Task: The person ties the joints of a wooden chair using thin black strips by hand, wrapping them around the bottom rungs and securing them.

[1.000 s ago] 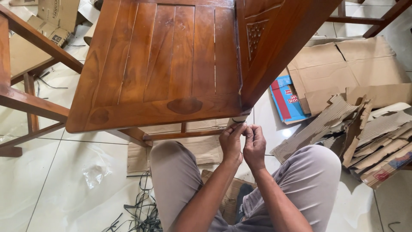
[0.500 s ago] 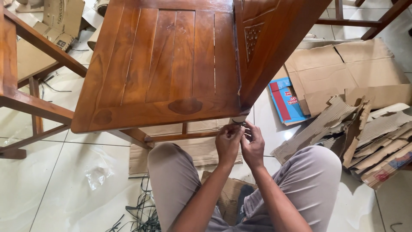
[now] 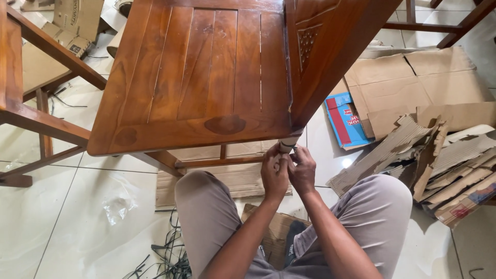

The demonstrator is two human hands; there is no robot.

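Hands first: your left hand (image 3: 274,173) and right hand (image 3: 302,168) sit pressed together just below the front right corner of the wooden chair (image 3: 206,77) seat, above your knees. Both sets of fingers are curled tight around the chair leg (image 3: 287,144), which comes down from that corner wrapped in a pale covering; your left fingers pinch it from the near side, your right thumb and fingers close on it from the other side. Whether you hold anything else between the fingers, you cannot tell from this angle.

Around you, on the tiled floor (image 3: 51,232), torn cardboard pieces (image 3: 439,150) pile up to your right, with a blue and red box (image 3: 343,119) lying just beside the chair's back. A crumpled clear plastic scrap (image 3: 119,204) lies left of your left knee, and dark strapping strips (image 3: 165,253) tangle near it. A second wooden frame (image 3: 31,77) stands at the left edge.
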